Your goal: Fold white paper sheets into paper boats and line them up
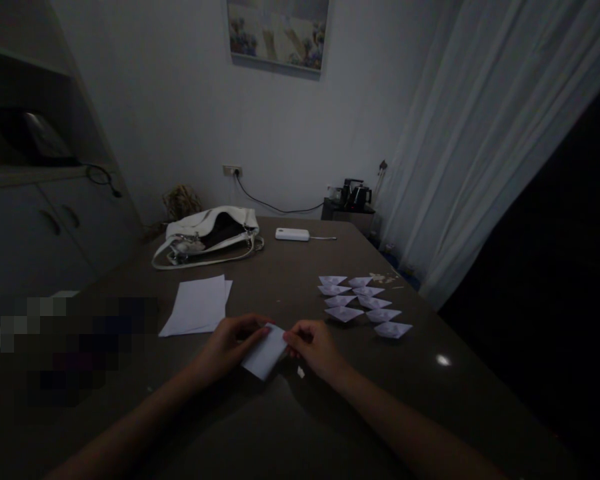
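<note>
A folded white sheet of paper lies on the dark table in front of me. My left hand grips its left edge with curled fingers. My right hand pinches its right edge, fingers closed on the paper. To the right sit several folded white paper boats in two rows. A small stack of flat white sheets lies to the left of my hands.
A white handbag lies at the far left of the table, with a white power bank and cable beside it. A kettle stands on a side table by the white curtain. A tiny paper scrap lies near my right hand.
</note>
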Motion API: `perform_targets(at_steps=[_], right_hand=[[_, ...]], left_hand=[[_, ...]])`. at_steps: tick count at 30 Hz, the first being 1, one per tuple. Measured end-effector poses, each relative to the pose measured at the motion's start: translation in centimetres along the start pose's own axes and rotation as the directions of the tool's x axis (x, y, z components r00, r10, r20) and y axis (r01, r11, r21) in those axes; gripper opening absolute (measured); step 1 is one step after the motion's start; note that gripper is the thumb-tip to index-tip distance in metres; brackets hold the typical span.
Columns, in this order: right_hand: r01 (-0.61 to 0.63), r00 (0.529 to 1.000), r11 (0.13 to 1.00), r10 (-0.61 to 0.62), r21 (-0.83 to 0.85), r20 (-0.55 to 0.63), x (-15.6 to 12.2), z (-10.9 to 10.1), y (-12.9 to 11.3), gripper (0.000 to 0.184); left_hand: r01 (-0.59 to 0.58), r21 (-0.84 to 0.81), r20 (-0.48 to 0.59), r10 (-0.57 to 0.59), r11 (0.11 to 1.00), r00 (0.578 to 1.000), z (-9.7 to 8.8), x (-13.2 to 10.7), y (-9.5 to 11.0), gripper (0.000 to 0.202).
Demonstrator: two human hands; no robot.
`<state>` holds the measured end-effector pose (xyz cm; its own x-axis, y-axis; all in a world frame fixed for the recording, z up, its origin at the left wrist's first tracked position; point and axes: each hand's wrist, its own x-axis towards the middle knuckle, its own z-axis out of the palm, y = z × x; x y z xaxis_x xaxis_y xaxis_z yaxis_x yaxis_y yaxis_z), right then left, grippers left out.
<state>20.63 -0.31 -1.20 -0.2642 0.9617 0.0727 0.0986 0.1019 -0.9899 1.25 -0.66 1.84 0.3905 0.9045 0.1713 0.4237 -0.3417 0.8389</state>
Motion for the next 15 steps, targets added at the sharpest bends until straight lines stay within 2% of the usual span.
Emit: perform_targets(at_steps=[8,15], right_hand=[[-0.039,0.998,0.994,0.034,0.098,0.048,0.5,-0.47,-0.05,0.037],[0.023,1.0,0.999,-0.023,0.027,0.009,0.29,-0.55,-0.19,0.027]], left_hand=[[0.026,-0.028,-0.032,-0.026,0.999,0.999,-0.13,-0.02,-0.31,0.038],[0.022,-0.067,-0.037,-0.025,0.998,0.999,-0.05,0.08,-0.69,0.039]])
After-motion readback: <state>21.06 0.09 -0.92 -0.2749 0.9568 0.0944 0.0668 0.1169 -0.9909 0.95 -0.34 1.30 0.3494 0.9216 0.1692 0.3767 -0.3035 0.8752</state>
